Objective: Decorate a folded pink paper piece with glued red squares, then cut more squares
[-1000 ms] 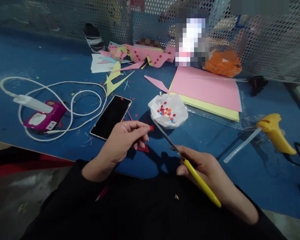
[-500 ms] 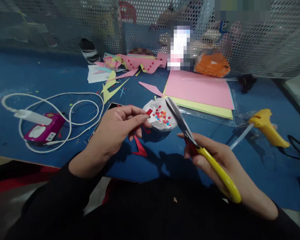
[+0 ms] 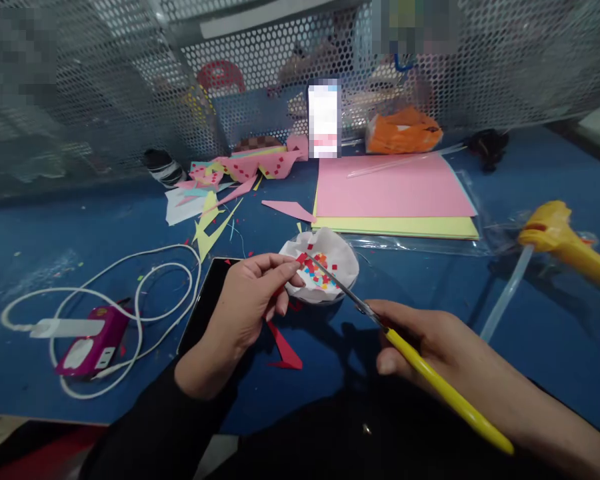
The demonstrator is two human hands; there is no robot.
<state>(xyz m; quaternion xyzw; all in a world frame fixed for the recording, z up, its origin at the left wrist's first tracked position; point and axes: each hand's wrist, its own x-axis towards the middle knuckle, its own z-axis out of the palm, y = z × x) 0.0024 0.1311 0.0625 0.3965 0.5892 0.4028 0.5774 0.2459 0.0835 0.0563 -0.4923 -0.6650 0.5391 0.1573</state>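
Observation:
Between the thumb and forefinger of my left hand (image 3: 253,293) is a small piece of red paper (image 3: 301,259). My right hand (image 3: 430,347) grips yellow-handled scissors (image 3: 430,377). Their blades look nearly together, and the tips reach the red paper at my left fingertips. Beneath lies a white paper-lined bowl (image 3: 347,257) holding several tiny cut squares in red, orange, blue and other colours. A red paper scrap (image 3: 286,350) rests on the blue table just below my left hand. Some of the scissors' handle is hidden by my right fingers.
Behind the bowl lie pink and yellow paper sheets (image 3: 390,190). A yellow glue gun (image 3: 555,233) is at right. To the left are a dark phone (image 3: 205,307), a purple adapter (image 3: 95,340) and a looped white cable (image 3: 145,317). Paper scraps (image 3: 213,223) and a lit phone (image 3: 324,120) stand farther back.
The scissors have swung left and their blades have come together, tips now at the red paper over the bowl. My left hand still pinches the paper. The camera view has shifted.

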